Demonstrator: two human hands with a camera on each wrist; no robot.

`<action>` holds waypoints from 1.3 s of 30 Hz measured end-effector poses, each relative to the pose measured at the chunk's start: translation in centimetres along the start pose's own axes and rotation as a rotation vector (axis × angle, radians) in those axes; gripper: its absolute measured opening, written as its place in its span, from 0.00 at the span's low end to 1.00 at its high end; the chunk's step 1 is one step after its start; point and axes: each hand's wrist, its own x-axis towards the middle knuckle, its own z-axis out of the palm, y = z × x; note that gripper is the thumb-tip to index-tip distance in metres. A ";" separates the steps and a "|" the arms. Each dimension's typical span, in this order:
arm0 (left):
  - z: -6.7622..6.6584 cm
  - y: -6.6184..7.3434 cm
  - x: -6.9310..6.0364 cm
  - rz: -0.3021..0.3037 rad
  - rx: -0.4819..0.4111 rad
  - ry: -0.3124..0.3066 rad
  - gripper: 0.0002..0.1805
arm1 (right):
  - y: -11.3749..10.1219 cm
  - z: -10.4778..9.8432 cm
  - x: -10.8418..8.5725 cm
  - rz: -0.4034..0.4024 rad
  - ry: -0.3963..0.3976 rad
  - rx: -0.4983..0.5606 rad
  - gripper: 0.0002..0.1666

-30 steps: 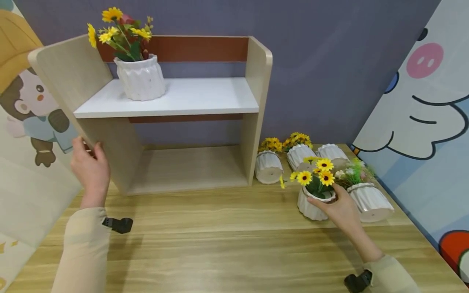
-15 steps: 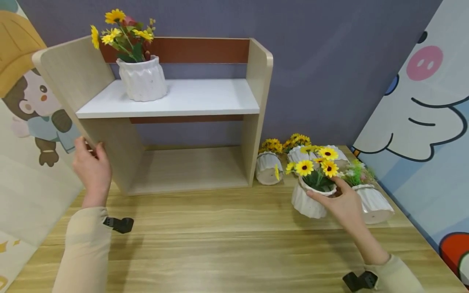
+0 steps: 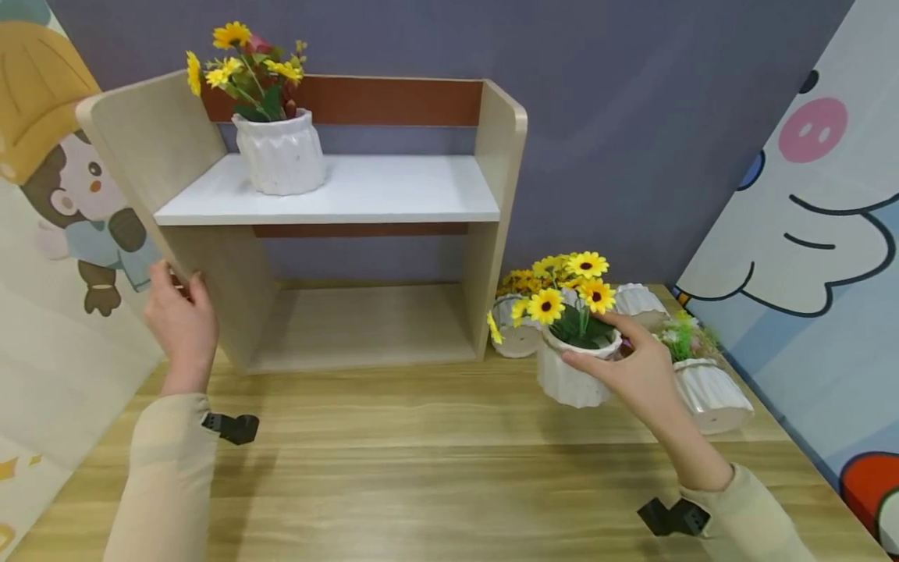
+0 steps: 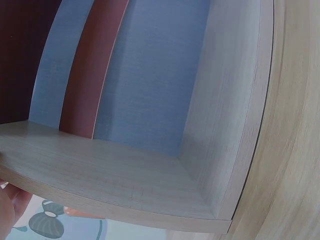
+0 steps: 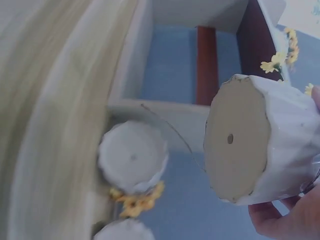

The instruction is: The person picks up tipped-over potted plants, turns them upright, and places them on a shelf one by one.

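Note:
My right hand (image 3: 641, 373) grips the rim of a white pot (image 3: 570, 376) with yellow sunflowers (image 3: 546, 306), held upright above the table. In the right wrist view the flat base of this pot (image 5: 237, 142) faces the camera, thumb and fingers at its side. My left hand (image 3: 184, 320) holds the front edge of the left side panel of a two-level wooden shelf (image 3: 232, 300); in the left wrist view only a bit of that hand (image 4: 11, 205) shows. Another white pot (image 3: 281, 156) with yellow and red flowers stands upright at the left of the white upper board (image 3: 393, 187).
Right of the shelf, several white flower pots lie on their sides, among them one (image 3: 516, 332) by the side panel and one (image 3: 712, 396) near the table's right edge. The wooden table (image 3: 393, 484) spreads in front; a grey wall (image 3: 597, 140) stands behind.
My right hand has lifted the sunflower pot off the table and moved it left and up, toward the shelf. My left hand keeps its hold on the side panel; the view has shifted slightly.

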 end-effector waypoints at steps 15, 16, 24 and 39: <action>0.0 -0.2 0.0 -0.009 0.001 -0.016 0.20 | -6.5 0.9 1.7 -0.186 -0.085 0.224 0.40; 0.0 -0.2 -0.1 -0.018 0.001 -0.023 0.20 | -7.0 0.9 1.8 -0.193 -0.094 0.236 0.40; 0.0 -0.1 -0.4 -0.053 -0.011 -0.035 0.21 | -10.5 1.5 2.5 -0.248 -0.127 0.327 0.40; -0.2 0.2 0.1 -0.048 -0.009 -0.066 0.23 | -15.6 3.2 4.0 -0.332 -0.139 0.423 0.37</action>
